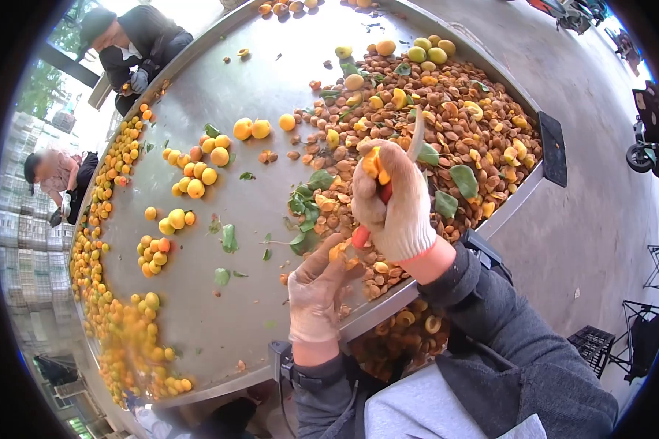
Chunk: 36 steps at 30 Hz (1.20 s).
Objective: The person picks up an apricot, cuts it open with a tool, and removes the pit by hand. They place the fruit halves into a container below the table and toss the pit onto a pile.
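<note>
My right hand (397, 201), in a pale work glove, is closed round a red-handled knife (418, 135). Its curved, pale blade points up and away, and the red butt shows below the fist. An orange apricot piece (373, 165) is pinched between that hand's thumb and fingers. Just below and to the left, my left hand (316, 293), also gloved, grips another apricot piece (341, 254) at its fingertips. Both hands are over the near edge of a large heap of brown apricot pits (447, 110), mixed with split apricot flesh and green leaves (463, 181).
The metal table (234, 322) has a raised rim. Whole apricots (195, 188) lie in clusters, with many more along the left side. Greenish fruit (437, 55) sits at the far right. Below the near edge are apricot halves (403, 329). Two people (135, 44) work beyond the left rim.
</note>
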Each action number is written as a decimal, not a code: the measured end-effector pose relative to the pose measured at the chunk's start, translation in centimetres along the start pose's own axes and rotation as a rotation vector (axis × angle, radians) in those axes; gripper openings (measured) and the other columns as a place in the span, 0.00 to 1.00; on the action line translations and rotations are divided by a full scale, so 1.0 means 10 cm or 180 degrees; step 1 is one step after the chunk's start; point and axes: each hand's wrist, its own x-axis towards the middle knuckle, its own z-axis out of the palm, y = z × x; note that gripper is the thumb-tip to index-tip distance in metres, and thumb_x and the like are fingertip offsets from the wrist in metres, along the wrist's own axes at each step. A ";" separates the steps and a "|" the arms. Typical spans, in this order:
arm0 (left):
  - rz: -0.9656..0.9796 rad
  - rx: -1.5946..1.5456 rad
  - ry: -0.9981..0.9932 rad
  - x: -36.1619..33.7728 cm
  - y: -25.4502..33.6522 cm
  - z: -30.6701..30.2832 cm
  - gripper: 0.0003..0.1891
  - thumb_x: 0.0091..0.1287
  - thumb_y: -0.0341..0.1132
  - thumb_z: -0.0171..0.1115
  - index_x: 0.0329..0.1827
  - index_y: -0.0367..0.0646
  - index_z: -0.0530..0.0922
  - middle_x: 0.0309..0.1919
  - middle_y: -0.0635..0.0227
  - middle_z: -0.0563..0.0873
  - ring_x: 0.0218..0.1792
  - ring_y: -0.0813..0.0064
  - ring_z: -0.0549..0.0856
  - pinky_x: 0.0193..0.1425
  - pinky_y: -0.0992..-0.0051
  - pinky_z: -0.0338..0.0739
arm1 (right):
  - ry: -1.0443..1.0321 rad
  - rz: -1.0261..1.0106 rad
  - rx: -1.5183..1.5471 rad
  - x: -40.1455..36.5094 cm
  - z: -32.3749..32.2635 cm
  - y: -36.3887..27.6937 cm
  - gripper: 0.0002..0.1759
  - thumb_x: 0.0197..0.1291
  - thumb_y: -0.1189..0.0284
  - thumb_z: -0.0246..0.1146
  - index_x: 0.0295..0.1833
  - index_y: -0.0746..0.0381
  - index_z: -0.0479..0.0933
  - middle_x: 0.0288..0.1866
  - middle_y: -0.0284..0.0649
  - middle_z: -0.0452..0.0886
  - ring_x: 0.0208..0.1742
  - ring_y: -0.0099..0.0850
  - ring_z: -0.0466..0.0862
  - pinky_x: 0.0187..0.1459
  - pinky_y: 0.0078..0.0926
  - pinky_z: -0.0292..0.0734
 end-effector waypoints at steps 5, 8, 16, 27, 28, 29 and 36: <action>-0.0120 -0.1469 -0.0658 0.14 -0.07 -0.08 0.21 0.67 0.27 0.63 0.63 0.35 0.74 0.45 0.59 0.86 0.37 0.72 0.88 0.45 0.74 0.85 | 0.0415 0.0701 0.1144 0.30 -0.25 0.19 0.17 0.68 0.55 0.58 0.37 0.57 0.69 0.23 0.32 0.72 0.13 0.19 0.60 0.14 0.16 0.52; 0.0066 -0.1687 -0.0333 0.16 -0.03 -0.02 0.23 0.66 0.29 0.65 0.63 0.34 0.72 0.43 0.60 0.86 0.39 0.72 0.87 0.46 0.74 0.84 | 0.0534 0.0894 0.1639 0.35 -0.23 0.12 0.14 0.66 0.58 0.61 0.39 0.55 0.68 0.23 0.30 0.70 0.14 0.19 0.61 0.15 0.17 0.52; 0.0478 -0.1099 0.0263 0.30 -0.13 -0.31 0.24 0.67 0.44 0.65 0.60 0.40 0.72 0.38 0.65 0.82 0.36 0.74 0.84 0.41 0.75 0.81 | -0.1028 -0.1700 -0.4569 0.11 0.04 0.01 0.19 0.49 0.70 0.74 0.47 0.60 0.79 0.35 0.41 0.81 0.36 0.33 0.83 0.40 0.28 0.79; 0.0063 -0.0247 -0.1440 -0.43 0.21 -0.19 0.10 0.65 0.29 0.65 0.47 0.38 0.81 0.33 0.69 0.83 0.31 0.82 0.81 0.34 0.83 0.77 | -0.0370 -0.0366 -0.3137 -0.03 0.06 -0.17 0.16 0.63 0.73 0.61 0.55 0.64 0.77 0.29 0.30 0.79 0.18 0.12 0.69 0.18 0.13 0.62; 0.0193 0.0831 -0.2045 -0.47 0.27 -0.18 0.15 0.62 0.22 0.65 0.53 0.38 0.80 0.39 0.68 0.84 0.38 0.82 0.81 0.42 0.81 0.77 | -0.0408 -0.0334 -0.3101 -0.03 0.08 -0.16 0.16 0.63 0.73 0.61 0.55 0.65 0.77 0.29 0.31 0.79 0.17 0.13 0.69 0.17 0.13 0.62; 0.0598 0.1249 -0.2634 -0.46 0.26 -0.17 0.19 0.61 0.23 0.66 0.57 0.38 0.78 0.48 0.65 0.83 0.46 0.77 0.81 0.53 0.77 0.75 | -0.0463 -0.0330 -0.3070 -0.04 0.12 -0.16 0.16 0.63 0.73 0.61 0.55 0.65 0.77 0.29 0.31 0.79 0.17 0.13 0.69 0.17 0.13 0.62; 0.1635 0.0609 0.1554 0.67 0.64 -1.27 0.20 0.64 0.18 0.53 0.59 0.40 0.76 0.56 0.65 0.79 0.45 0.73 0.79 0.52 0.76 0.75 | -0.0482 0.0771 -0.1867 0.18 0.00 -0.33 0.17 0.68 0.66 0.56 0.57 0.64 0.74 0.28 0.35 0.80 0.12 0.14 0.63 0.12 0.12 0.55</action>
